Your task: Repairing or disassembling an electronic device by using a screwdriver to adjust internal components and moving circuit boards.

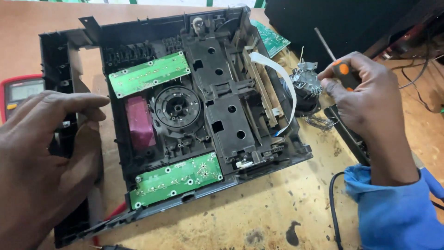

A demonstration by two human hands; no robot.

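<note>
Right hand [365, 99] grips screwdriver [334, 55], shaft pointing far-left; chassis [203, 115] lies left of it. Left hand [44, 157] flat, fingers spread, on chassis's left edge.

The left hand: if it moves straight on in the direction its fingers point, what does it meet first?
Probably the black plastic chassis, near its upper green circuit board. The left hand points right; its height above is unclear.

chassis [222, 115] centre on bench [259, 213] | meter [18, 92] left | transformer [305, 88] right
</note>
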